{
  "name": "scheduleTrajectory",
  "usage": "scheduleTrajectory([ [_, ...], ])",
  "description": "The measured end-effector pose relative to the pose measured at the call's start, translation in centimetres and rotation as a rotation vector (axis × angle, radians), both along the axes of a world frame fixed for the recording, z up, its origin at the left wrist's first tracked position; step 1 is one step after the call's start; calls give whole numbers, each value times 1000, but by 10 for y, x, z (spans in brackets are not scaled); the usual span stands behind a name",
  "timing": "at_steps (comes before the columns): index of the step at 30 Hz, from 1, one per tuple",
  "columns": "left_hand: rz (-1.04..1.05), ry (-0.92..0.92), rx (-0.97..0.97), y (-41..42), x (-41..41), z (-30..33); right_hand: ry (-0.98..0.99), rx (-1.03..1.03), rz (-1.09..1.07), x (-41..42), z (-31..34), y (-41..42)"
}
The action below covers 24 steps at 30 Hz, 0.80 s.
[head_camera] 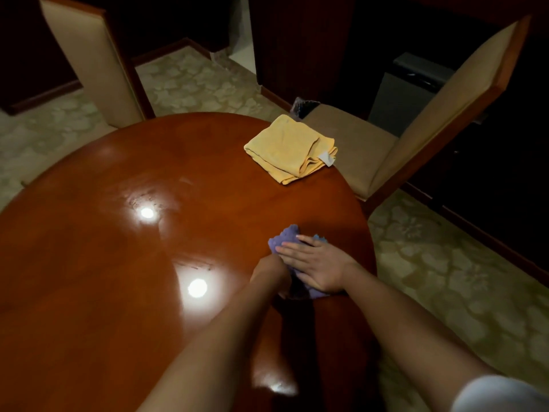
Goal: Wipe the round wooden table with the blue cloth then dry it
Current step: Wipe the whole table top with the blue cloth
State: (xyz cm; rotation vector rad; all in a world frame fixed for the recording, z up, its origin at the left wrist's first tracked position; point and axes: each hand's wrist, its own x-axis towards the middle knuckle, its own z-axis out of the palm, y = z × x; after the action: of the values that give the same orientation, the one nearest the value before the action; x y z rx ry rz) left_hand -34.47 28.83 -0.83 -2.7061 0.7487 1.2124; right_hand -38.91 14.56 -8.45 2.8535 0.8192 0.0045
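The blue cloth lies bunched on the round wooden table, toward its right side. My right hand lies flat on top of it, fingers straight and pointing left, pressing it to the wood. My left hand is right beside it, on the cloth's left near edge. Its fingers are curled down into the fabric and partly hidden. A folded yellow cloth with a white tag rests near the table's far right edge, apart from both hands.
Two bright lamp reflections and faint smear marks show on the glossy tabletop. One cream-backed chair stands at the far left. A second chair stands at the right, behind the yellow cloth. Patterned carpet surrounds the table.
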Motion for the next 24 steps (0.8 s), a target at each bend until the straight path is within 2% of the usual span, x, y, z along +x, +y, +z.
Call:
scheduleTrajectory([
  [4, 113, -54, -44, -17, 9, 0, -17, -12, 6, 17, 0, -22],
  [10, 395, -54, -144, -29, 14, -4, 43, 22, -64, 28, -1, -34],
  [14, 436, -26, -194, -27, 13, 2, -19, -14, -113, 23, 3, -28],
  [17, 493, 17, -266, -20, 9, 7, -52, -115, -141, 9, 8, -17],
  [21, 771, 71, -387, -2, 9, 12, -48, 104, -224, -16, 19, -4],
  [24, 885, 100, -488, 6, 11, 22, -61, 99, -272, -32, 21, -2],
])
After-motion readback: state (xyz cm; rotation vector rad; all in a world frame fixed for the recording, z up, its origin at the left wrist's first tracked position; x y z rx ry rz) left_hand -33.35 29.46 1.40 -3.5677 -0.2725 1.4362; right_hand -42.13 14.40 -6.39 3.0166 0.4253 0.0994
